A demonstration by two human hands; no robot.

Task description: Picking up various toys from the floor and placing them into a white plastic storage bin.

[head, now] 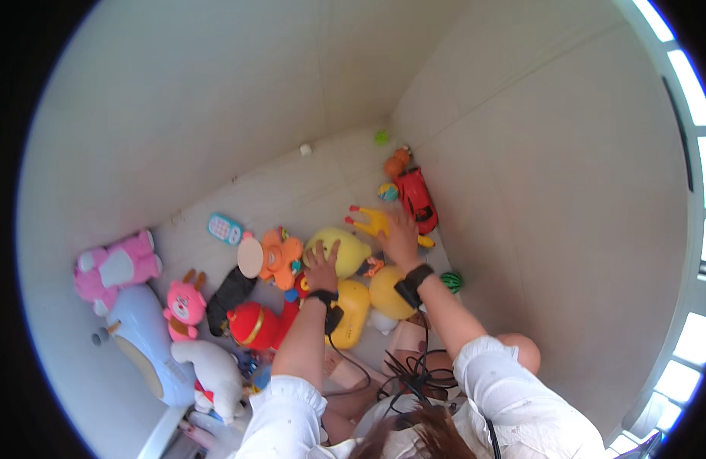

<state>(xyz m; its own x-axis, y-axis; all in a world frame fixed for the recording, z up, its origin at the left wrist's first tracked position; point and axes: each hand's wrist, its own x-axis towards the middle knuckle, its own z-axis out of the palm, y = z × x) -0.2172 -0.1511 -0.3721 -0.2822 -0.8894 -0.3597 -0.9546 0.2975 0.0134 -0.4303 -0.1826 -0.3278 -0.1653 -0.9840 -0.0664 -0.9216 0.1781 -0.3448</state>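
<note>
My left hand (pixel 322 269), fingers spread, lies over the near left side of a pale yellow plush toy (pixel 348 252). Just below that wrist is a yellow plastic case (pixel 349 315), with a red plush figure (pixel 255 325) off to its left. My right hand (pixel 400 241) is over the middle of a yellow rubber chicken (pixel 369 220), whose red-tipped feet stick out to the left. The palm hides whether the fingers grip it. A round yellow toy (pixel 389 292) is under the right wrist, and a red toy car (pixel 417 201) stands just beyond the right hand.
Walls rise behind and at right. An orange toy (pixel 279 258), a blue toy phone (pixel 225 228), a pink plush bear (pixel 185 310) and a blue inflatable-looking toy (pixel 149 338) lie leftward. A watermelon-patterned ball (pixel 451 281) sits at right. Black cables (pixel 416 376) coil over my lap.
</note>
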